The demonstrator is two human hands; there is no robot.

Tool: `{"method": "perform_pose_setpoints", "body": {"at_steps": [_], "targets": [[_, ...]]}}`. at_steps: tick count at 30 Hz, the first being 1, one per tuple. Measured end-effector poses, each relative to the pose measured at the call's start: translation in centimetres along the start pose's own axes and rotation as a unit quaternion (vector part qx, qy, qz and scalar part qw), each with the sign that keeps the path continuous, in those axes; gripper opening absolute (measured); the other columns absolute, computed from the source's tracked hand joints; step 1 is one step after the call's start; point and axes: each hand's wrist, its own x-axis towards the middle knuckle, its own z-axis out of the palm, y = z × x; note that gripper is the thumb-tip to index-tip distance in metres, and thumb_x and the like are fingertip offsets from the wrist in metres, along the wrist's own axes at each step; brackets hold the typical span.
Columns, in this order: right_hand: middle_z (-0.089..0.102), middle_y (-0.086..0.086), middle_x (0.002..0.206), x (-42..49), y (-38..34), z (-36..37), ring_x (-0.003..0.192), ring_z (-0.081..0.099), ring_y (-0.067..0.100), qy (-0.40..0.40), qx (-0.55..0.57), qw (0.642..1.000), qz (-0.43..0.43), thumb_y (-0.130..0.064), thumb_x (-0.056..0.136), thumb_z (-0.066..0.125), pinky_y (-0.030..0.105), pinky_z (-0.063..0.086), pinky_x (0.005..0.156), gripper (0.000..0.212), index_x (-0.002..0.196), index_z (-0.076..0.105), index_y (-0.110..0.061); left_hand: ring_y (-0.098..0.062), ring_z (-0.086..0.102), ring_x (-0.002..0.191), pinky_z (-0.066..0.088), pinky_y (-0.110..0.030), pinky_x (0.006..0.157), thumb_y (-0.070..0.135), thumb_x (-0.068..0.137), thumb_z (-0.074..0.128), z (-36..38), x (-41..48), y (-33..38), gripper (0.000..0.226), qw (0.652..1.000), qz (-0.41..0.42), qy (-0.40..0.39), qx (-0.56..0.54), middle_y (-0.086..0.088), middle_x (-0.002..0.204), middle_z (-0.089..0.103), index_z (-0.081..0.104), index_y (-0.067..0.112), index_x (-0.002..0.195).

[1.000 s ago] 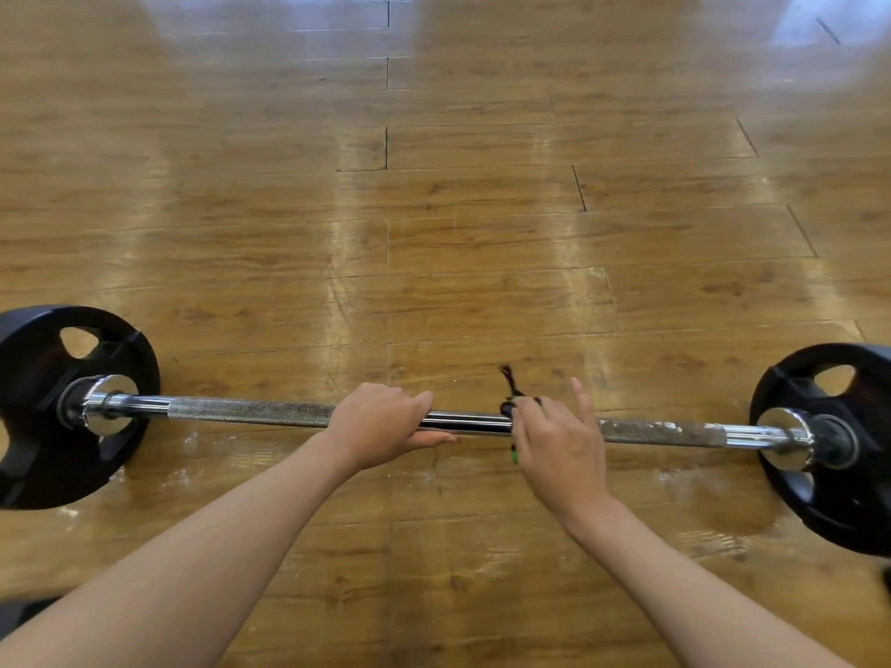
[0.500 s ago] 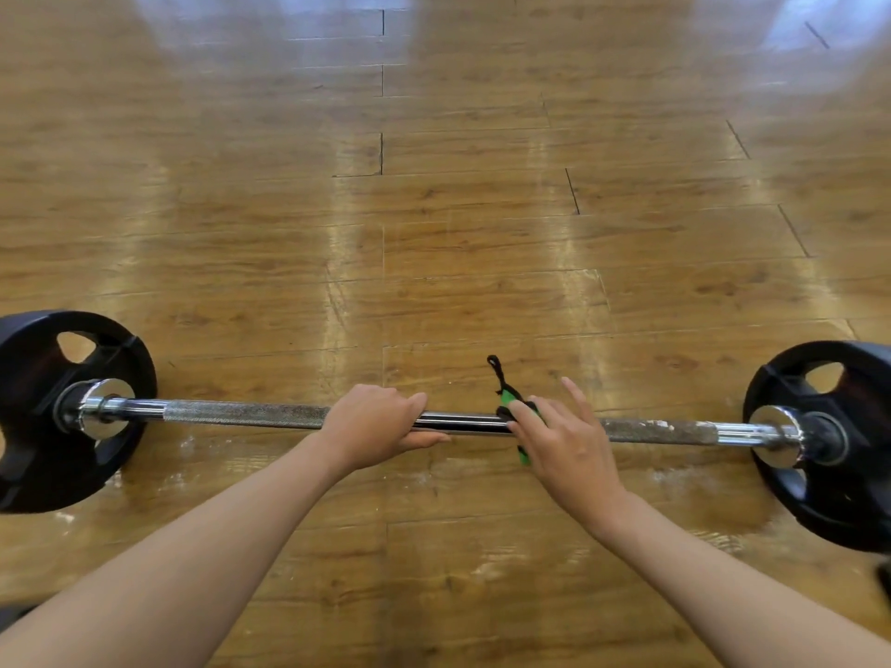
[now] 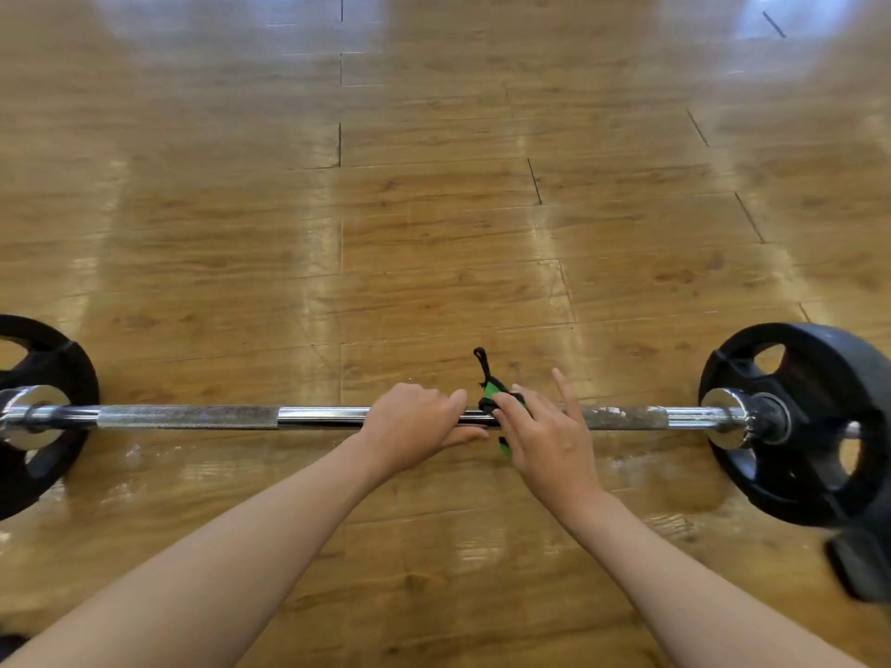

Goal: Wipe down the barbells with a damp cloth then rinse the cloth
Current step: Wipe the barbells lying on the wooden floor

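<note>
I think the barbell bar (image 3: 193, 417) is heavy and hard, so my left hand (image 3: 414, 421) grips it while my right hand (image 3: 549, 436) holds the soft green cloth (image 3: 492, 392) on it.

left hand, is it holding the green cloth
No, the left hand grips the bar bare, while the green cloth sits under the right hand.
</note>
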Motion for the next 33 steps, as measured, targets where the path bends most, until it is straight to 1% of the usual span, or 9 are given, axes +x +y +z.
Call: {"method": "perform_pose_setpoints", "body": {"at_steps": [2, 4, 7, 9, 15, 19, 23, 29, 33], "targets": [[0.074, 0.003, 0.100, -0.7, 0.4, -0.6, 0.095, 0.071, 0.016, -0.008, -0.010, 1.000, 0.009, -0.028, 0.104, 0.049, 0.052, 0.031, 0.119, 0.024, 0.108, 0.071, -0.020, -0.026, 0.057, 0.045, 0.032, -0.029, 0.041, 0.075, 0.092, 0.011, 0.4, -0.4, -0.2, 0.062, 0.999, 0.005, 0.036, 0.014, 0.002, 0.055, 0.058, 0.036, 0.020, 0.078], [0.070, -0.003, 0.080, 0.2, -0.2, -0.6, 0.075, 0.068, 0.015, -0.031, -0.027, 0.996, 0.080, -0.030, 0.103, 0.044, 0.050, 0.025, 0.122, 0.029, 0.093, 0.070, -0.021, -0.023, 0.048, 0.033, 0.028, -0.025, 0.036, 0.074, 0.094, 0.016, 0.8, -0.7, 0.0, 0.061, 0.999, 0.006, 0.051, 0.013, 0.004, 0.044, 0.049, 0.034, 0.021, 0.071], [0.056, -0.004, 0.056, 3.3, -1.7, -0.9, 0.057, 0.058, 0.021, -0.109, -0.024, 0.965, 0.239, -0.029, 0.100, 0.042, 0.043, 0.013, 0.125, 0.037, 0.067, 0.058, -0.021, -0.022, 0.043, 0.028, 0.020, -0.022, 0.037, 0.072, 0.093, 0.023, 0.8, -0.6, 0.1, 0.057, 0.999, 0.011, 0.050, 0.008, 0.005, 0.039, 0.045, 0.033, 0.021, 0.068], [0.056, -0.003, 0.057, 4.2, -2.6, -0.9, 0.060, 0.058, 0.021, -0.147, -0.017, 0.949, 0.278, -0.029, 0.102, 0.042, 0.041, 0.009, 0.126, 0.038, 0.067, 0.054, -0.022, -0.022, 0.043, 0.028, 0.017, -0.023, 0.038, 0.071, 0.093, 0.024, 0.8, -0.5, 0.1, 0.056, 0.999, 0.010, 0.050, 0.009, 0.005, 0.039, 0.045, 0.033, 0.021, 0.068], [0.073, 0.002, 0.081, 0.1, 0.2, -0.3, 0.088, 0.071, 0.016, -0.033, 0.012, 0.995, 0.092, -0.015, 0.100, 0.058, 0.051, 0.026, 0.122, 0.015, 0.093, 0.071, -0.015, -0.022, 0.043, 0.029, 0.015, -0.023, 0.038, 0.075, 0.095, 0.016, 0.7, -0.4, 0.1, 0.063, 0.999, -0.012, 0.028, -0.017, 0.004, 0.041, 0.045, 0.034, 0.021, 0.068], [0.071, 0.000, 0.072, 0.6, 2.0, -1.5, 0.071, 0.069, 0.018, -0.041, -0.023, 0.984, 0.169, -0.025, 0.103, 0.040, 0.052, 0.026, 0.121, 0.036, 0.087, 0.071, -0.016, -0.021, 0.041, 0.028, 0.014, -0.022, 0.037, 0.075, 0.096, 0.009, 0.5, -0.4, 0.2, 0.066, 0.999, -0.017, 0.040, -0.021, 0.005, 0.039, 0.042, 0.033, 0.021, 0.068], [0.061, -0.003, 0.062, 3.9, -0.5, -1.8, 0.061, 0.056, 0.019, -0.151, -0.022, 0.956, 0.249, -0.027, 0.106, 0.035, 0.041, 0.005, 0.127, 0.042, 0.085, 0.069, -0.017, -0.022, 0.044, 0.029, 0.015, -0.023, 0.038, 0.075, 0.093, 0.022, 0.6, -0.3, 0.3, 0.060, 0.999, -0.018, 0.038, -0.016, 0.004, 0.039, 0.044, 0.032, 0.021, 0.068], [0.066, -0.002, 0.081, 0.0, 0.0, -0.8, 0.072, 0.061, 0.015, -0.040, 0.090, 0.991, 0.089, -0.007, 0.094, 0.064, 0.046, 0.025, 0.124, 0.014, 0.103, 0.071, -0.014, -0.022, 0.045, 0.030, 0.018, -0.023, 0.036, 0.076, 0.093, 0.021, 0.9, -0.4, 0.3, 0.060, 0.999, -0.012, 0.031, -0.009, 0.004, 0.040, 0.045, 0.032, 0.021, 0.069], [0.065, -0.003, 0.072, -0.7, 3.2, -1.9, 0.062, 0.058, 0.015, -0.020, 0.051, 0.995, 0.084, -0.013, 0.097, 0.053, 0.048, 0.034, 0.119, 0.019, 0.093, 0.071, -0.013, -0.021, 0.041, 0.028, 0.013, -0.022, 0.037, 0.076, 0.094, 0.020, 0.7, -0.7, 0.6, 0.063, 0.999, -0.020, 0.029, -0.006, 0.005, 0.039, 0.042, 0.036, 0.021, 0.067]]}}
